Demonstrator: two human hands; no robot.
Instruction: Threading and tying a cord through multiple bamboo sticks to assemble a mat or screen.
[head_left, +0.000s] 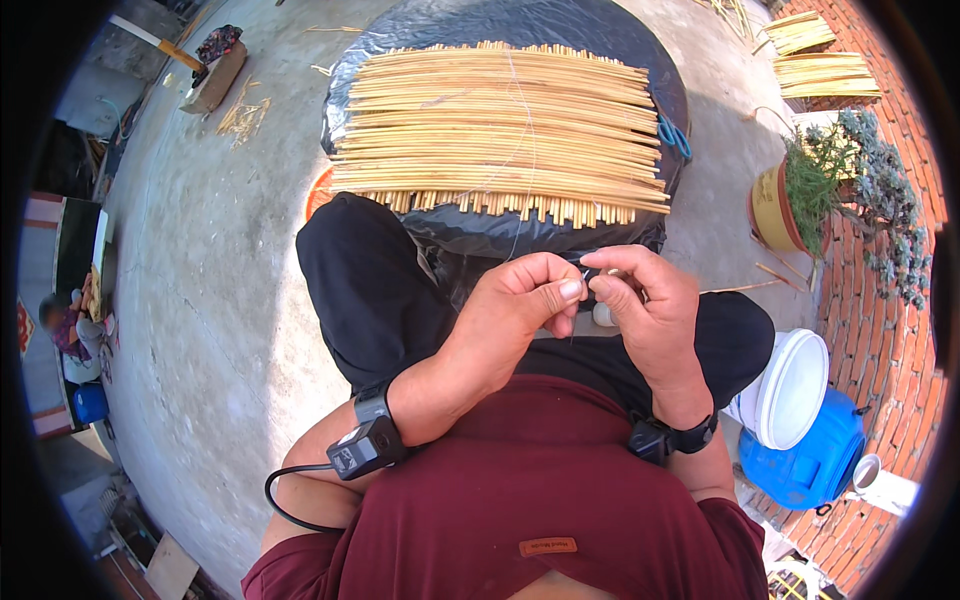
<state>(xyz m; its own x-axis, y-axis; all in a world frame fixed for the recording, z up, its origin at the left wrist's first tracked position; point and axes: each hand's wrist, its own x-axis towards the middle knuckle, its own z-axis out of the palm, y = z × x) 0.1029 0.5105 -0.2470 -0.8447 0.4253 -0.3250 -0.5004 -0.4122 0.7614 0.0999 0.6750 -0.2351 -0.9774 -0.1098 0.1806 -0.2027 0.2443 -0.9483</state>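
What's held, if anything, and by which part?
Left hand: seemingly a thin, pale strand, pinched between thumb and forefinger; too small to tell which part of it. Right hand: fingertips close by; can't tell whether they grip it.
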